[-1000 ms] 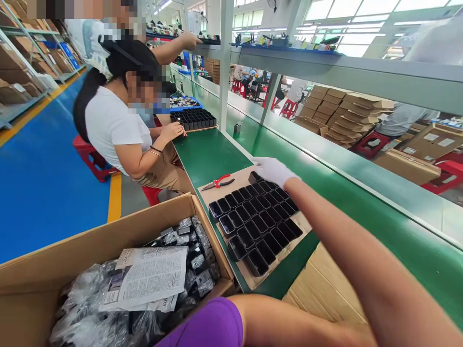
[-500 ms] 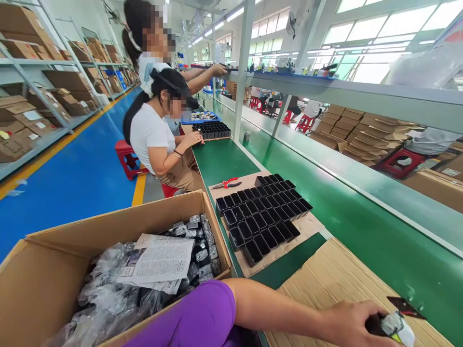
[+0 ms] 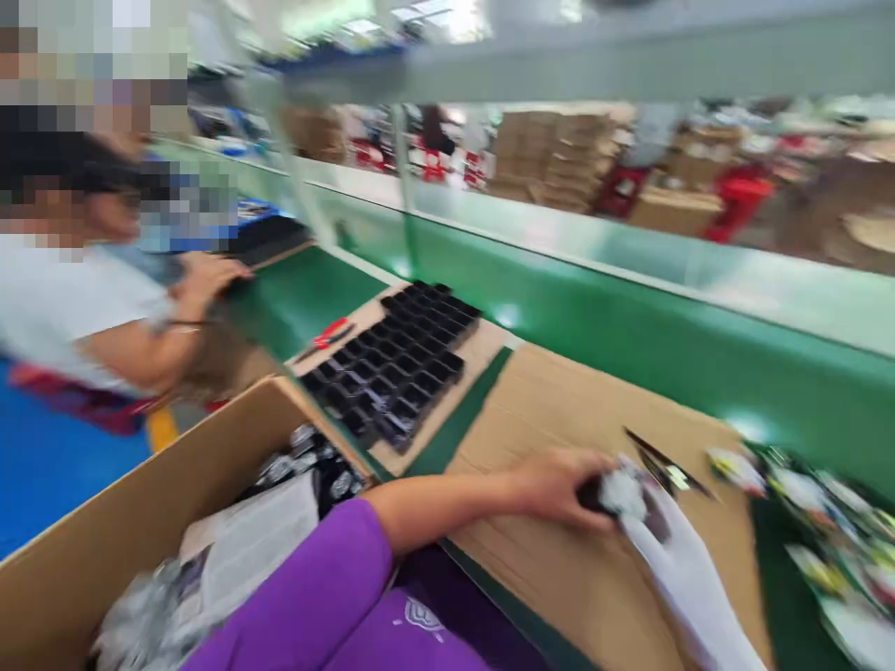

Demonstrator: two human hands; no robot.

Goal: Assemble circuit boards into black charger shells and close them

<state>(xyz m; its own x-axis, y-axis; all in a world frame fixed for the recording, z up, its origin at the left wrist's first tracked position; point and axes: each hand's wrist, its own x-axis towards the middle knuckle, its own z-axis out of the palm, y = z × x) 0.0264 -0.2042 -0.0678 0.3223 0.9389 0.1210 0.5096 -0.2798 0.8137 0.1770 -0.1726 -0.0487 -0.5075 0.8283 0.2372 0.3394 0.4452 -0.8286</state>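
Cardboard sheet [image 3: 552, 401]: lies on the green bench [image 3: 461, 419].
Dark piece [image 3: 591, 492]: held above the sheet's right-hand part, with a pale clump [image 3: 625, 494] at one end; blur hides what that is.
Left hand [image 3: 563, 489]: bare, its grip closed around the dark piece.
Right hand [image 3: 661, 527]: white-gloved, meeting the pale end; I cannot tell how far its grip is closed.
Step in hand: apparently working the piece between both hands.
Next move: probably calls for a steady left hold and careful right fingers.
Mixed parts [image 3: 804, 489]: heaped beside the sheet's right edge.
Black boxes [image 3: 392, 363]: in rows, left of the sheet.
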